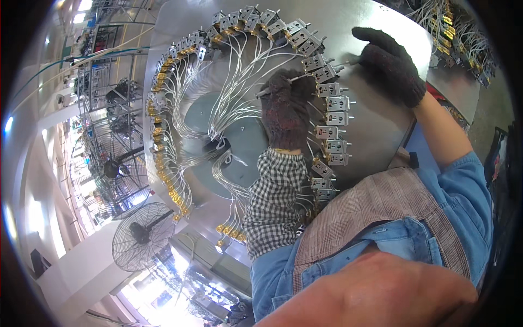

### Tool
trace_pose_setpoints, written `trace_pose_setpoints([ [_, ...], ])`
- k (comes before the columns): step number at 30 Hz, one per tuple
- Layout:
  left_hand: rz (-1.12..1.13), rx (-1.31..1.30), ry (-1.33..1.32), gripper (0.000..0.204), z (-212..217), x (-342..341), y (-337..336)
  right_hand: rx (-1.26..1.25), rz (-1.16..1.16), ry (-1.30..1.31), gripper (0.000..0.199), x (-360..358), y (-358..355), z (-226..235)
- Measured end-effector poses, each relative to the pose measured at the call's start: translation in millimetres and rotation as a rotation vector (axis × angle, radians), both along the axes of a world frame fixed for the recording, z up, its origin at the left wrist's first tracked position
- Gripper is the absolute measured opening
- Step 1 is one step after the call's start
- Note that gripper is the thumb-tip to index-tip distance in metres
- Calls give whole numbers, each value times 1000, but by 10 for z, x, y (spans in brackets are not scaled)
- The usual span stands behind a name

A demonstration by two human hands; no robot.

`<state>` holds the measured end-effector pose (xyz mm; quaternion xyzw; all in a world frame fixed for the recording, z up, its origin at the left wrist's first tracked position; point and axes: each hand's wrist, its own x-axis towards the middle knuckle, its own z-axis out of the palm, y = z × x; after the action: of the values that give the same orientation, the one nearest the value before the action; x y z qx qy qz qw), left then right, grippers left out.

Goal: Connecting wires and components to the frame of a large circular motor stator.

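Note:
My left hand [286,111], in a dark knit glove, is closed around a thin light rod [298,78] beside the right part of a ring of parts. The rod points toward small silver metal boxes [326,72] with short shafts. My right hand [389,65], also gloved, hovers outside the ring with fingers apart; a small greyish shape by its lower fingertips is too blurred to name. White wires [234,103] run from the boxes and brass fittings [159,84] inward to a dark hub [217,144] at the middle of a grey disc [196,111].
The ring lies on a shiny metal tabletop [376,147]. Further wired parts with brass ends [449,30] lie at the far right. A large caged fan [143,231] stands at the lower left, with another fan [111,168] behind it. A dark-ended handle [406,158] sticks out near my right side.

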<state>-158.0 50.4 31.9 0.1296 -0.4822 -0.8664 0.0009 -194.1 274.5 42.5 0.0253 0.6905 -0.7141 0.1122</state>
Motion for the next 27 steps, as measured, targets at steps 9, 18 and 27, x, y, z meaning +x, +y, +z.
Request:
trace_pose_setpoints([
  [9,-7,400,-111,17,-245,8,-18,41,52,-34,42,-17,-103,90],
  [18,-17,389,-59,24,-226,3,-20,74,170,49,44,-27,-64,12],
  [27,-8,246,-74,23,-353,-25,-22,-31,123,44,39,-57,-168,-110],
])
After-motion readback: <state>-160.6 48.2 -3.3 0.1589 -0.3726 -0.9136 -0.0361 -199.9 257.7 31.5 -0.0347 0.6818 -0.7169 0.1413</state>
